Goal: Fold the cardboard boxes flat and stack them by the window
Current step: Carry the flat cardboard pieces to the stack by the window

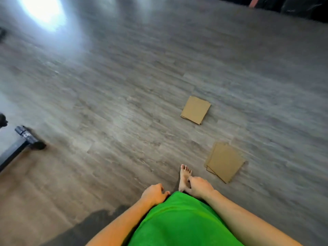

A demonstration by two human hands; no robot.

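Two flattened cardboard boxes lie on the grey wood floor. The farther flat box [195, 110] sits right of centre. The nearer flat box [225, 161], with layers slightly fanned out, lies to the right of my bare foot [184, 177]. My left hand [154, 194] hangs in front of my green garment [181, 222] with fingers loosely curled, holding nothing. My right hand [200, 186] also hangs loosely curled and empty, to the left of and apart from the nearer box.
A dark stand leg with a black cylindrical foot [29, 138] juts in at the left edge. Bright light glares on the floor [44, 9] at the top left. Dark furniture [292, 6] fills the top right corner.
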